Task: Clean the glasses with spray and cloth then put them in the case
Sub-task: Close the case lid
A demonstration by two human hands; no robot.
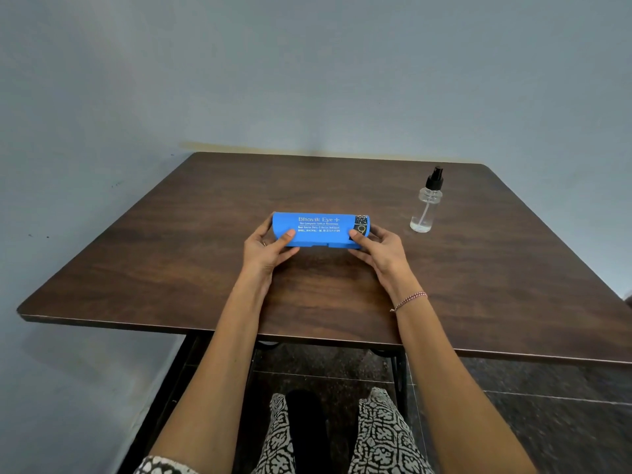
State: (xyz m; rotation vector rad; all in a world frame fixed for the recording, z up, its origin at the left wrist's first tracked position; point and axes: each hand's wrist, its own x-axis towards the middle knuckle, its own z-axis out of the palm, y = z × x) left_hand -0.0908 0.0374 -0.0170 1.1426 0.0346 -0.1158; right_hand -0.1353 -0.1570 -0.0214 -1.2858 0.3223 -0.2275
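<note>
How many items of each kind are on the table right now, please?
blue glasses case: 1, held at its ends by the left hand and the right hand
clear spray bottle: 1
Total: 2
No glasses or cloth are in view.

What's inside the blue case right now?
Cannot tell: the blue case is closed, with the left hand and right hand gripping its ends, so its contents are hidden. Outside it, only the spray bottle shows on the table.
</note>
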